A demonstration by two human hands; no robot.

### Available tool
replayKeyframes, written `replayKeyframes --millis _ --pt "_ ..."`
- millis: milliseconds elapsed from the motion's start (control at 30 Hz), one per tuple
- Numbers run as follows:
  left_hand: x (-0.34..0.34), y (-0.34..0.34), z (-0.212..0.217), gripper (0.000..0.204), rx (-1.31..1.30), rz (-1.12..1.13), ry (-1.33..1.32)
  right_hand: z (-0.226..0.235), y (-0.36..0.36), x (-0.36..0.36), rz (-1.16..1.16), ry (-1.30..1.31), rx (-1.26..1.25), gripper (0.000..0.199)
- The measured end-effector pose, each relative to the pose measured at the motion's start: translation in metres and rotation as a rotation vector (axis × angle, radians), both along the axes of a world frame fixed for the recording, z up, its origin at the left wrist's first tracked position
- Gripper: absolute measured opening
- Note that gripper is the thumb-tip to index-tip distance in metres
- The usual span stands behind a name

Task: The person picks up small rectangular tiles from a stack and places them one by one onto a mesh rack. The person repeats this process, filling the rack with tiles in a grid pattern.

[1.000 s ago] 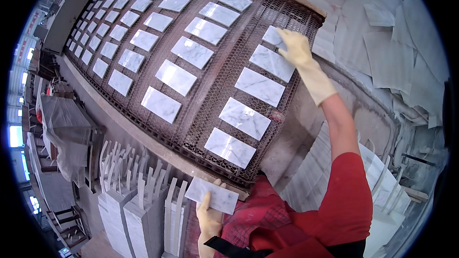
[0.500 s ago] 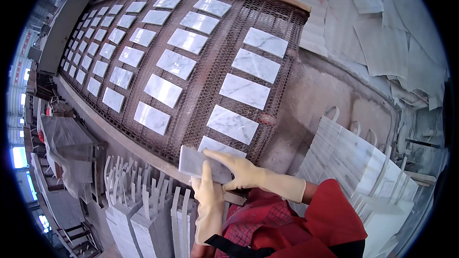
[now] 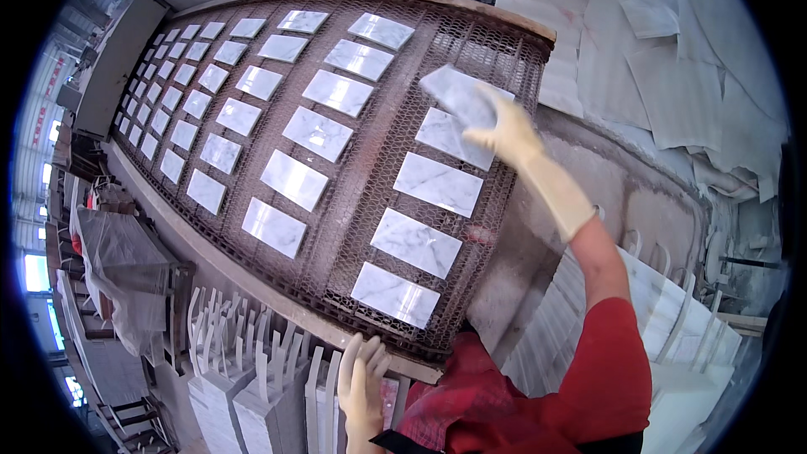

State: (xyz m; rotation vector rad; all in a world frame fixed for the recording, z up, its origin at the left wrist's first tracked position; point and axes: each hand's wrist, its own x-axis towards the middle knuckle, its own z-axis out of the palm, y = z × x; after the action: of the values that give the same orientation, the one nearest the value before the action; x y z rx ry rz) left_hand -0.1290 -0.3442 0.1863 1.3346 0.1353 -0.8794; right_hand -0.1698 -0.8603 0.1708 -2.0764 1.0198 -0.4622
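A white, grey-veined marble tile (image 3: 454,91) sits slightly askew and blurred at the far end of the belt's right-hand row. My right hand (image 3: 508,130), in a cream rubber glove, grips its right side with thumb and fingers apart. Just below it lies another marble tile (image 3: 441,136), partly covered by the held one and my thumb. Several more, such as a tile (image 3: 416,242) nearer me, continue that row flat on the brown wire-mesh belt (image 3: 336,240). By the belt's near edge my left hand (image 3: 361,378), gloved alike, is raised with fingers stretched and nothing visible in it.
A pale rail (image 3: 277,307) borders the belt. Grey slabs (image 3: 277,403) with upright white strips stand at its near left. Large white slabs (image 3: 588,315) lean at my right. Pale sheets (image 3: 639,59) cover the far right. A plastic-covered stack (image 3: 126,265) stands left.
Both hands held a tile at the near edge. My right hand has moved far and right onto a tile there; my left hand has drawn back. The view has shifted slightly.
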Motion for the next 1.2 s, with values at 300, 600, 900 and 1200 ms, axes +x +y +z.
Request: replayKeyframes --millis 300,600,900,1200 --pt "-0.013 0.051 -0.02 0.06 0.115 0.125 0.059 -0.013 -0.133 0.043 0.019 0.661 -0.589 0.078" --pt "-0.015 0.055 -0.031 0.061 0.153 0.127 0.085 -0.047 -0.158 0.039 -0.01 0.638 -0.601 0.079" --pt "-0.03 0.084 -0.034 0.062 0.151 0.171 0.088 -0.071 -0.102 0.032 -0.072 0.136 -0.724 0.053" --pt "-0.055 0.11 -0.03 0.038 0.121 0.231 0.112 -0.059 0.102 -0.018 0.24 -0.345 -0.557 0.047"
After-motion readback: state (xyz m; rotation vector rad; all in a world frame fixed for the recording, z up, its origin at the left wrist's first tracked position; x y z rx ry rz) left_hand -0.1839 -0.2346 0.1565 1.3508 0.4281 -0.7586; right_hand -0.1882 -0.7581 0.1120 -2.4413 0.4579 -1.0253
